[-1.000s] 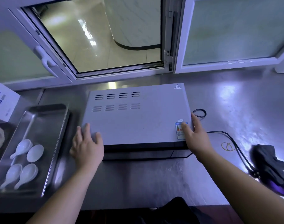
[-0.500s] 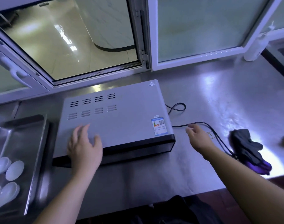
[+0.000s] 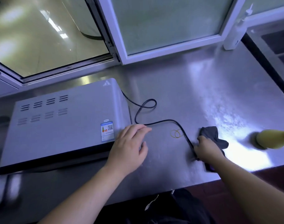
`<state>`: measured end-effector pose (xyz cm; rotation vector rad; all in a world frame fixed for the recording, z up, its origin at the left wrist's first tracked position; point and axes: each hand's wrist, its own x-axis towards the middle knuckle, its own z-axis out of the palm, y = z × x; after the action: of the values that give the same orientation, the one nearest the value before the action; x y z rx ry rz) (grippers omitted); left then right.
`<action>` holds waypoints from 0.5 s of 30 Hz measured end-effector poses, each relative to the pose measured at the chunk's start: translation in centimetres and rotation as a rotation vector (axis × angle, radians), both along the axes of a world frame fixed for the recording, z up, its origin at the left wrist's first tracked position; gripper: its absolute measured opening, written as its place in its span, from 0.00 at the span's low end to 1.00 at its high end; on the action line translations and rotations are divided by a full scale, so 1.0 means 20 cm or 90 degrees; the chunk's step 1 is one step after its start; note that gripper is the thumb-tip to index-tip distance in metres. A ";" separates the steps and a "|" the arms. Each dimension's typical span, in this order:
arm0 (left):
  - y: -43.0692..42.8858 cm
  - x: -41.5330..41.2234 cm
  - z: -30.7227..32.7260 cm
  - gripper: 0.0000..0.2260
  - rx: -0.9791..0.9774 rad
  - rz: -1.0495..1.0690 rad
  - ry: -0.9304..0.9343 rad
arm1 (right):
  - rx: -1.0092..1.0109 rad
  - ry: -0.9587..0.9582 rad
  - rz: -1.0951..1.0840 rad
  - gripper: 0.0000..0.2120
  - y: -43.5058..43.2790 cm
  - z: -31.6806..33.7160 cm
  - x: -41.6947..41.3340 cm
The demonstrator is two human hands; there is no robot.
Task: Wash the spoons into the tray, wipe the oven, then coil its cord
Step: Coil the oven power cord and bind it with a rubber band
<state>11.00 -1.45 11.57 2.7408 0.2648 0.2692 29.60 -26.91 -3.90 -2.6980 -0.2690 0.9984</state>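
Observation:
The grey oven (image 3: 65, 123) lies on the steel counter at the left, with vent slots and a sticker on its upper face. Its black cord (image 3: 168, 120) leaves the oven's far right corner, makes a small loop and runs right and toward me. My left hand (image 3: 130, 146) is off the oven's right edge with fingers spread, its fingertips at the cord. My right hand (image 3: 206, 149) is curled over the cord's near end, right beside a dark cloth (image 3: 210, 134). The plug is hidden under that hand. The tray (image 3: 2, 191) is a blur at the bottom left.
A yellow rubber band (image 3: 176, 133) lies on the counter (image 3: 194, 94) between my hands. A yellow sponge-like object (image 3: 274, 139) sits at the right edge. A white bottle (image 3: 235, 33) stands by the window frame, with a sink (image 3: 280, 46) behind it. The counter's front edge is close under my right forearm.
The view has swung right. My left hand left the oven top and moved right to the cord. My right hand slid along the cord to its end by the cloth.

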 end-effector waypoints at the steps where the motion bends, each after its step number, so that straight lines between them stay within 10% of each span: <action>1: -0.03 0.04 -0.01 0.21 -0.001 -0.006 0.036 | -0.005 -0.001 0.021 0.14 -0.01 -0.02 0.00; 15: 0.00 0.50 -0.29 0.24 0.013 0.000 0.541 | 0.034 0.015 -0.002 0.03 0.10 -0.20 0.02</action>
<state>20.91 -1.47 5.79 2.7093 0.4724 -0.9146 29.95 -24.89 -7.88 -2.6361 -0.2822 1.0077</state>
